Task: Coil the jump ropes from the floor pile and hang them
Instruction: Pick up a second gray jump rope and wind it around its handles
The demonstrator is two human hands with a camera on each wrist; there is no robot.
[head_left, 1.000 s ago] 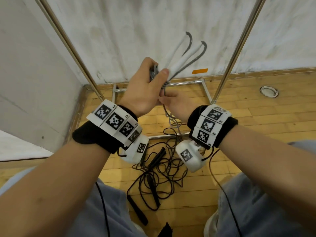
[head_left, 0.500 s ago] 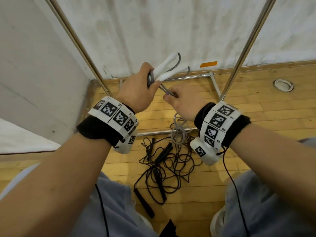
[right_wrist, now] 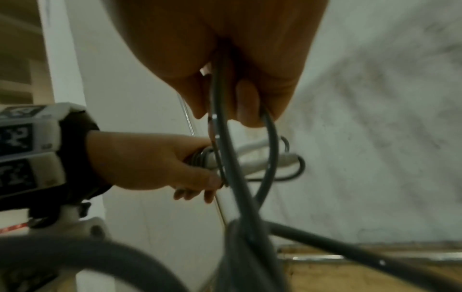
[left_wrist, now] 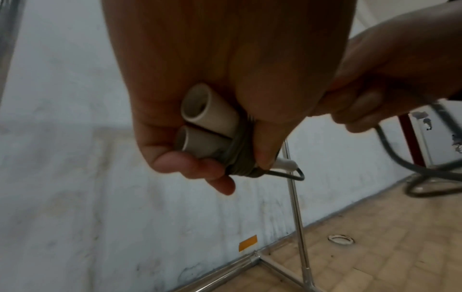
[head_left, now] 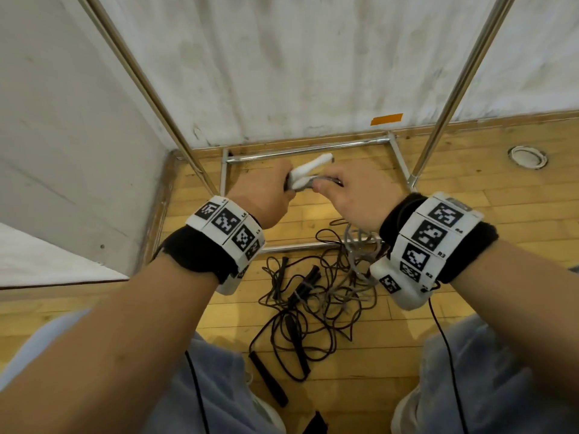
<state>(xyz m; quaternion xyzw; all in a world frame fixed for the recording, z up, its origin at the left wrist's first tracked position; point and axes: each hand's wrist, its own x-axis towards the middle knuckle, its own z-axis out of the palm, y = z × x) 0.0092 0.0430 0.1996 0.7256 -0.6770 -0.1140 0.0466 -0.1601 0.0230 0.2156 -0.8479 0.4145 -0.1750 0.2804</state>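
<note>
My left hand [head_left: 266,191] grips the two white handles [head_left: 308,172] of a grey jump rope, held side by side; in the left wrist view the white handles [left_wrist: 207,122] show several turns of grey cord [left_wrist: 241,158] wound round them. My right hand [head_left: 360,195] pinches the grey cord [right_wrist: 221,110] just right of the handles, and the cord's slack [head_left: 357,245] hangs down to the floor. A tangled pile of black jump ropes [head_left: 313,302] lies on the wooden floor below my hands.
A metal rack stands over the pile: slanted poles left [head_left: 150,98] and right [head_left: 460,83], base bars [head_left: 307,151] on the floor. White walls close the corner behind and at left. A round floor fitting [head_left: 528,156] lies at right. My knees frame the pile.
Both hands have come down from chest height toward the floor with the white handles. The handles have tipped from pointing up to lying nearly level, and the right hand stays on the cord.
</note>
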